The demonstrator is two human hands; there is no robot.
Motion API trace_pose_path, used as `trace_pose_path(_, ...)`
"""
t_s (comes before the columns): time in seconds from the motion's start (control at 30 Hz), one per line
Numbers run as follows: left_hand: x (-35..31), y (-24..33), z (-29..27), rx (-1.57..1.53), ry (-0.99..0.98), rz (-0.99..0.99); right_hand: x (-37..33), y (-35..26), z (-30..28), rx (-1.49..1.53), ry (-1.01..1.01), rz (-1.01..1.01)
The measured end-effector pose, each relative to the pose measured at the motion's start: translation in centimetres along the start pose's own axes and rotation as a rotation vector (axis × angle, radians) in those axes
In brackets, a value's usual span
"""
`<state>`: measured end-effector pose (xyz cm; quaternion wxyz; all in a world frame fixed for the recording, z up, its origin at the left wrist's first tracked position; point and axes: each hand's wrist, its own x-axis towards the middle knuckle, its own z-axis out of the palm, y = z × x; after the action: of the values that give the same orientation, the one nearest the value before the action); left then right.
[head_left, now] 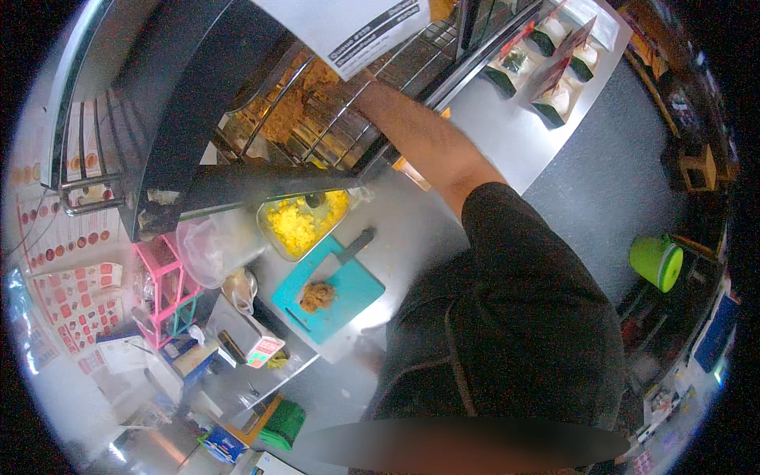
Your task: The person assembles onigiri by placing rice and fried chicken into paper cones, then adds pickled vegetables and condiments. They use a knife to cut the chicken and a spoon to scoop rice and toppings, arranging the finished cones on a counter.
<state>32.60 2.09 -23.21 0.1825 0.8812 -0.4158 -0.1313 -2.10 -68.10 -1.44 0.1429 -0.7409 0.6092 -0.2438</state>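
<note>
My right arm (427,134), in a dark short sleeve, reaches up and left into a heated display cabinet with wire racks (336,131). Its hand is hidden behind a hanging white printed sheet (348,32), so its fingers and anything in them do not show. Nearest to it, golden-brown fried pieces (281,111) lie on the rack. My left hand is out of sight. Below the cabinet, a turquoise cutting board (352,297) carries a dark-handled knife (354,246) and a small heap of chopped brown food (318,297). Beside it, a metal tray (294,257) holds yellow scrambled egg.
Seaweed-wrapped rice balls (554,101) stand on a steel counter (475,119) at upper right. A clear plastic bag (210,253), a pink frame holder (158,277) and a scale (249,336) crowd the left. A lime-green bin (657,263) is far right.
</note>
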Motion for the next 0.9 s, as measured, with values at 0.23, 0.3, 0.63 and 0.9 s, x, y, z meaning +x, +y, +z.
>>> trace_pose_path(0.23,0.9,-1.2,-1.6,0.06,-0.14,0.0,-0.7,0.1,-0.4,0.032,0.017,0.019)
trace_pose_path(0.3,1.0,-1.6,-2.0,0.084,-0.171,0.006,-0.8,0.2,-0.4,0.044,0.026,0.024)
trace_pose_path(0.63,0.3,-3.1,-2.5,0.126,-0.282,0.011,-3.6,-0.4,-2.3,0.046,0.119,0.01)
trace_pose_path(0.9,-3.0,-5.1,-4.5,0.198,-0.187,0.248,-13.4,2.3,-6.0,-0.252,0.458,-0.145)
